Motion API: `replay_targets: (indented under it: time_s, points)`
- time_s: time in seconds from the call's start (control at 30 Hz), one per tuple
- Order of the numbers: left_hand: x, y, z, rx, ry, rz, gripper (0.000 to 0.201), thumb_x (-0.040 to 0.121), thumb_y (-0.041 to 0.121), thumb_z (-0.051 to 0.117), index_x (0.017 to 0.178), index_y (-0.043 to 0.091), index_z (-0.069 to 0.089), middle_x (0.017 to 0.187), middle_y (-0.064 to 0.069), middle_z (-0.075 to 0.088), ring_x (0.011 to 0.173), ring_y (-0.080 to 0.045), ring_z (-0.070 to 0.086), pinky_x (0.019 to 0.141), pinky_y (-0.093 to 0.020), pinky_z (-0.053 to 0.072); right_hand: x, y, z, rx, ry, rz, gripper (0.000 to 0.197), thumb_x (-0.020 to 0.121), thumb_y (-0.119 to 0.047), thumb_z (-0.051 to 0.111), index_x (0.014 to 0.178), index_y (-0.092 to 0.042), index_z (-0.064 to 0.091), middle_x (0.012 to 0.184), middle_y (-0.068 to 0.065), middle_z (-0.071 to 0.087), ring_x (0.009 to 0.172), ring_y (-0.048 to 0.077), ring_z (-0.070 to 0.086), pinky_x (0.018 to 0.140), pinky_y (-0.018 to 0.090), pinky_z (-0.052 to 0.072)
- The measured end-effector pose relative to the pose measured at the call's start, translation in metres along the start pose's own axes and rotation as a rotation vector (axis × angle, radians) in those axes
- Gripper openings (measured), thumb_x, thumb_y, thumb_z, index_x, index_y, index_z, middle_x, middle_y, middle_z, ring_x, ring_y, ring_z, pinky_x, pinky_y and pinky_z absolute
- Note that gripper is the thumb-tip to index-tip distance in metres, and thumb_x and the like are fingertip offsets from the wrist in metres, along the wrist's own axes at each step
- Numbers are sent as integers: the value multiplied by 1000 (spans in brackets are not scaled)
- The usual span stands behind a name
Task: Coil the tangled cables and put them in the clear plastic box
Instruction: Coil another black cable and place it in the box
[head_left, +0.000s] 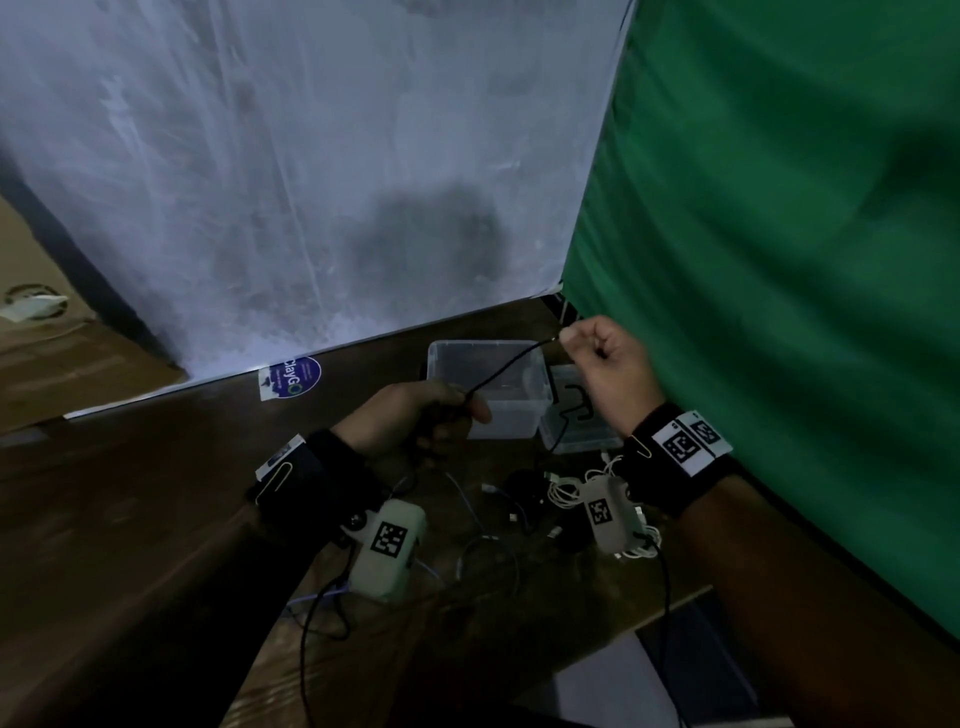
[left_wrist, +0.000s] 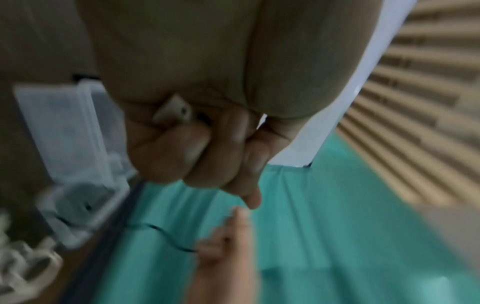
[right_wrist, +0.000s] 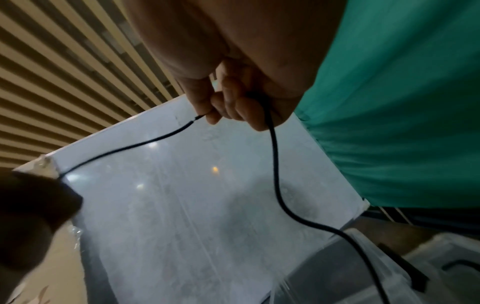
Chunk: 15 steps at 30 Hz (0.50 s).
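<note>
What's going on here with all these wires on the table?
A person is sorting out a pile of tangled cables on a wooden table. Right now both hands hold one black cable: the left hand grips it lower down, and the right hand pinches it higher up, stretching it out above a clear plastic box. The box looks empty, its lid lying beside it. The other cables, white and dark, are not yet coiled.

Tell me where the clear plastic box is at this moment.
In the head view the clear plastic box stands on the wooden table, just beyond the left hand, with its lid on its right.
</note>
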<state>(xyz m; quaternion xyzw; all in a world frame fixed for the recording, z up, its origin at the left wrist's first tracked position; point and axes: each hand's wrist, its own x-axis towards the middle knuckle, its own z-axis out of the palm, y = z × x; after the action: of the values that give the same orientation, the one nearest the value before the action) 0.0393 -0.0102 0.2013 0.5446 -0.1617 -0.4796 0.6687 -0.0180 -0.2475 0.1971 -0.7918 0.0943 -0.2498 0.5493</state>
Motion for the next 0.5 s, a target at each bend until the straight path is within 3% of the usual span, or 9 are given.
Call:
replay_targets:
  time_s: [0.1, 0.17, 0.27, 0.37, 0.5]
  points:
    - [-1, 14, 5, -202, -180, 137, 18, 89, 10, 39, 95, 7, 56, 66, -3, 42, 50, -13, 38, 56, -29, 46, -8, 7, 4, -48, -105, 73, 14, 96, -18, 60, 83, -18, 65, 68, -11, 59, 57, -4, 53, 59, 20, 45]
    - [5, 23, 10, -289, -198, 264, 19, 94, 6, 37, 98, 5, 55, 74, -6, 52, 60, -16, 52, 73, -36, 53, -22, 7, 15, -78, -256, 154, 14, 98, -17, 57, 87, -20, 66, 65, -12, 59, 51, -5, 54, 54, 25, 47]
    - [20, 30, 13, -356, -113, 438, 24, 98, 5, 33, 97, 3, 56, 84, -12, 61, 73, -22, 63, 72, -34, 56, -48, -4, 38, 13, -439, 189, 14, 99, -16, 54, 96, -17, 67, 59, -8, 60, 51, 7, 57, 57, 35, 51]
    - [36, 25, 7, -235, 77, 542, 23, 98, 2, 36, 94, 4, 58, 79, -7, 63, 70, -17, 59, 72, -34, 52, -63, -17, 46, 52, -542, 167, 18, 100, -16, 54, 115, -12, 63, 60, -4, 63, 51, 10, 61, 53, 25, 50]
    - [43, 13, 0, -146, 119, 582, 33, 97, -2, 40, 82, 8, 67, 77, -7, 62, 68, -18, 59, 73, -37, 53, -64, -25, 35, -90, -551, 107, 21, 96, -17, 60, 117, -12, 65, 66, -6, 67, 55, 4, 64, 56, 23, 50]
